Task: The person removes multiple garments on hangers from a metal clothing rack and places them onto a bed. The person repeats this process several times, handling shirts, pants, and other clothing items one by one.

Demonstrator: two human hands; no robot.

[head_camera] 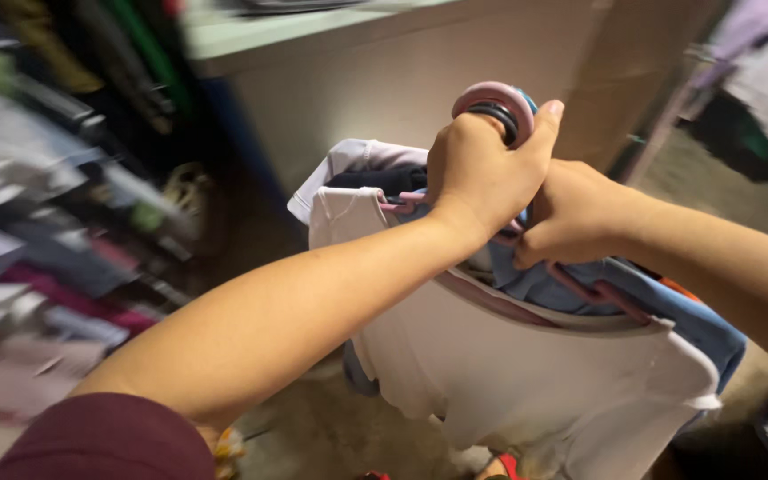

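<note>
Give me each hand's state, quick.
Left hand: closed around the bunched hanger hooks.
Right hand: closed on the hangers' necks, just below the left, above the white shirt.

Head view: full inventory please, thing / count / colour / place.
plastic hanger hooks: a few bunched, pink, black and blue, top centre, gripped in the left hand
white garment on a hanger: one, white, front of the bundle, centre right
blue garment: one, blue, behind the white one
dark garment: one, near black, back of the bundle
blurred clothes rack: count unclear, mixed colours, left edge
pale counter: one, beige, behind the bundle
maroon sleeve: one, bottom left
left hand: closed around the hooks
right hand: closed on the hangers just below the hooks
</note>
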